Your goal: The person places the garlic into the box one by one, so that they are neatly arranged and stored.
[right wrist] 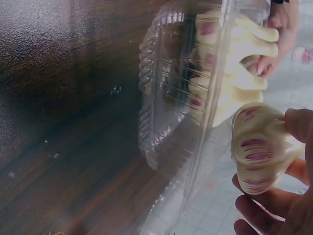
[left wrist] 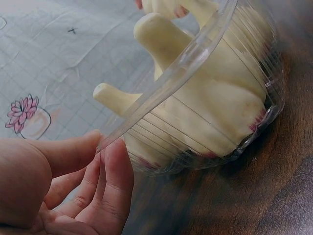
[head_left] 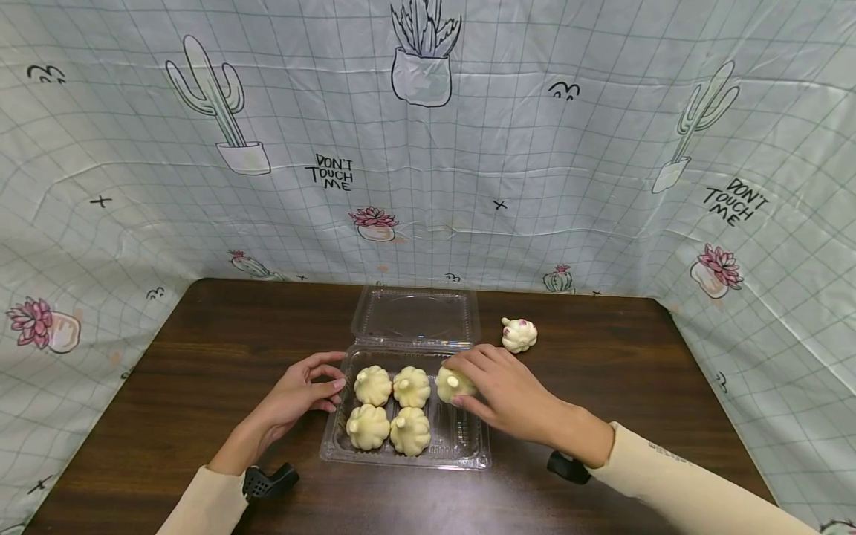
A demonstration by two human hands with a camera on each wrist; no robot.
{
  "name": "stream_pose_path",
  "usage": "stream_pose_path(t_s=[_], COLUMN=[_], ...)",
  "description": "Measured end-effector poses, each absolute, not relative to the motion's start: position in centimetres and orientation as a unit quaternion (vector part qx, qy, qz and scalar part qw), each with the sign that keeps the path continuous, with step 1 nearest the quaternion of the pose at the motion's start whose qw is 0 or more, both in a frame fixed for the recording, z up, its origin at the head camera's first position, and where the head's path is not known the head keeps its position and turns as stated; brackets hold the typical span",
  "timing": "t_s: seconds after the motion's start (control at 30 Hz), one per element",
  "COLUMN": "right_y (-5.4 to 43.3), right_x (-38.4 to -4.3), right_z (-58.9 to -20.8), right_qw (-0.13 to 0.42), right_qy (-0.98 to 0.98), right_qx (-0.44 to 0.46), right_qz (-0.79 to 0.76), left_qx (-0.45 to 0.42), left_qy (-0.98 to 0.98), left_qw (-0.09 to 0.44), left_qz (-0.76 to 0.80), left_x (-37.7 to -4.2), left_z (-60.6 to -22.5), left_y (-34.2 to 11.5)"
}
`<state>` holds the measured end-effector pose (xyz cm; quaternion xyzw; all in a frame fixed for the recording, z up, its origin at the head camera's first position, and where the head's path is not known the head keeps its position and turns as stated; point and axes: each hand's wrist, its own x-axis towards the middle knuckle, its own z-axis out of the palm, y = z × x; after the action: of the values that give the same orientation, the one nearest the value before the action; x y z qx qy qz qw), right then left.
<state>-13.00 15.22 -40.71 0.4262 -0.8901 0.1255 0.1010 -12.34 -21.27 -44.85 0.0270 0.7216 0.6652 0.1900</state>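
A clear plastic clamshell container [head_left: 441, 438] lies on the table with its lid folded back. Several pale garlic bulbs [head_left: 411, 431] sit stems up in its left and middle parts. At the left side, my left hand [head_left: 301, 394] pinches the container's rim between thumb and fingers, as the left wrist view shows up close. My right hand [head_left: 504, 390] grips another garlic bulb [right wrist: 257, 152] by its stem side, above the rim in the right wrist view. Purple streaks mark that bulb's underside. From the head, it overlaps the container's right part, and the fingers hide some of it.
One more garlic bulb [head_left: 519, 336], purple-tinged, lies on its side beyond my right hand. The lid [head_left: 414, 316] rests open toward the back of the dark wooden table [head_left: 254, 327]. A cactus-print cloth [head_left: 428, 186] hangs behind and on both sides.
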Motion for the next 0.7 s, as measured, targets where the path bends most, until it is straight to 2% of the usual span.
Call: stream_pose_path(t_s=[0.37,0.7], right_y=[14.5,14.3], right_x=[-13.1,-13.2], right_z=[-41.9,-42.7], right_qw=[0.072,0.083], right_qy=[-0.894,-0.889], right_qx=[0.432,0.449], right_qz=[0.090,0.048], left_qx=[0.026,0.024], left_qy=[0.720,0.721], left_qw=[0.191,0.191], left_qz=[0.667,0.666], left_x=[-12.3,-12.4], left_z=[-44.9,-44.8], left_y=[-21.3,-21.2])
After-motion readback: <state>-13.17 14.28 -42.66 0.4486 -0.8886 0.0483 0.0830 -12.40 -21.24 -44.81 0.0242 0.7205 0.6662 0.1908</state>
